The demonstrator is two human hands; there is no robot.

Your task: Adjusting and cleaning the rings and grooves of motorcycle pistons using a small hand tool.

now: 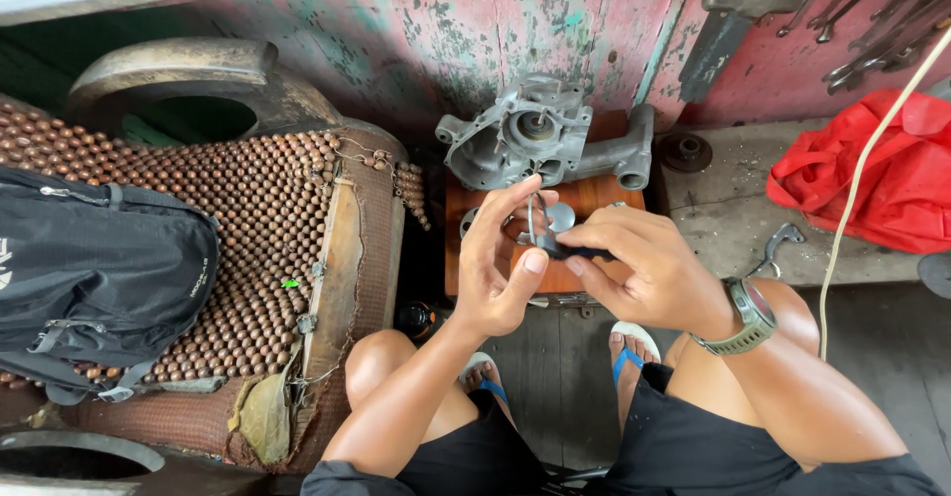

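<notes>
Beaded seat cover (267, 219) of brown wooden beads fills the left side, draped over a worn seat. A black backpack (94, 278) lies on it at far left. A peeling pink-red wall (475, 30) runs across the far side, with wrenches (872, 20) hanging at far right. A red plastic bag (872, 179) sits on the concrete ledge at right, and a white cord (862, 169) crosses in front of it.

At centre, a grey cast-metal housing (540, 144) rests on the far end of a small brown wooden stool (584, 204). A small rusty round part (686, 149) lies just right of the housing, and a metal spanner (781, 246) lies on the ledge nearer.

Both hands are raised over the stool, just near of the housing. Left hand (495, 263) — fingers curled, thumb and fingertips pinching a thin metal ring (533, 220) held upright. Right hand (639, 273) — closed around a small dark-handled tool (575, 251), its tip touching the ring. A green wristwatch (750, 316) is on the right wrist.

Bare knees and blue-strapped sandals (626, 352) show below on the wooden floor.
</notes>
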